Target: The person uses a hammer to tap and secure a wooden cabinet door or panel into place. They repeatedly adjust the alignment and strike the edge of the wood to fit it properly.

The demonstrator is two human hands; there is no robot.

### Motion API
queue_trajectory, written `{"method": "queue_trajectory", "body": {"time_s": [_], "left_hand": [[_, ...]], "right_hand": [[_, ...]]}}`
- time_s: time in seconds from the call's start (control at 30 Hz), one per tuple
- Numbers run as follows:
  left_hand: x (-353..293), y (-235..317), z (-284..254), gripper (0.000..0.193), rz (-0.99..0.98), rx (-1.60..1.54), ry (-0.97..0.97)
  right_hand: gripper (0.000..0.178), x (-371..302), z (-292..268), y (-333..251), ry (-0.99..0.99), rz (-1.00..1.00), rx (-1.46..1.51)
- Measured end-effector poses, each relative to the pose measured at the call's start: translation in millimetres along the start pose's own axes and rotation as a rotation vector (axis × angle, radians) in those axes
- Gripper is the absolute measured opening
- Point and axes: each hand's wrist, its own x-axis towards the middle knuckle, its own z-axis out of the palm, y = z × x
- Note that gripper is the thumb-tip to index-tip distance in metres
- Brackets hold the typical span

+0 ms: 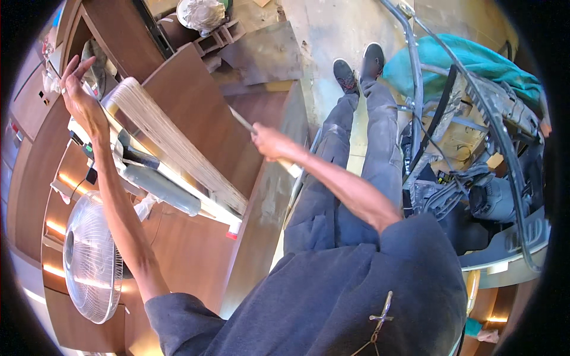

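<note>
My right hand [273,143] is closed around a long, narrow tool [242,121] in front of my legs. Its flat grey end points up and left, and a pale handle end sticks out below the fist. Raised at the upper left, my left hand [85,104] has its fingers spread and holds nothing I can see. Just right of it runs a thick slab with pale, layered edges [172,136]. A brown wood-faced panel [199,101] lies between the slab and the tool. Beside the slab's near side is a grey cylinder [161,187].
A wire-caged fan [94,258] stands at the lower left. To my right, a tubular metal frame [414,65] holds machine parts, cables and a motor [491,199]. Teal cloth [457,65] drapes behind it. Loose boards and a grey sheet [261,53] lie ahead.
</note>
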Motion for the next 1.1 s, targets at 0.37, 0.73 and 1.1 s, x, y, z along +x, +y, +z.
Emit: {"method": "queue_trajectory", "body": {"time_s": [0.37, 0.73, 1.1], "left_hand": [[-1, 8, -2, 0.053, -0.044, 0.019, 0.019], [3, 8, 1, 0.05, -0.026, 0.049, 0.0], [3, 12, -1, 0.048, -0.033, 0.053, 0.001]], "right_hand": [[0.016, 1, -7, 11, 0.045, 0.023, -0.043], [0.025, 72, -30, -51, 0.182, -0.28, 0.523], [0.017, 48, -79, -77, 0.121, -0.292, 0.313]]}}
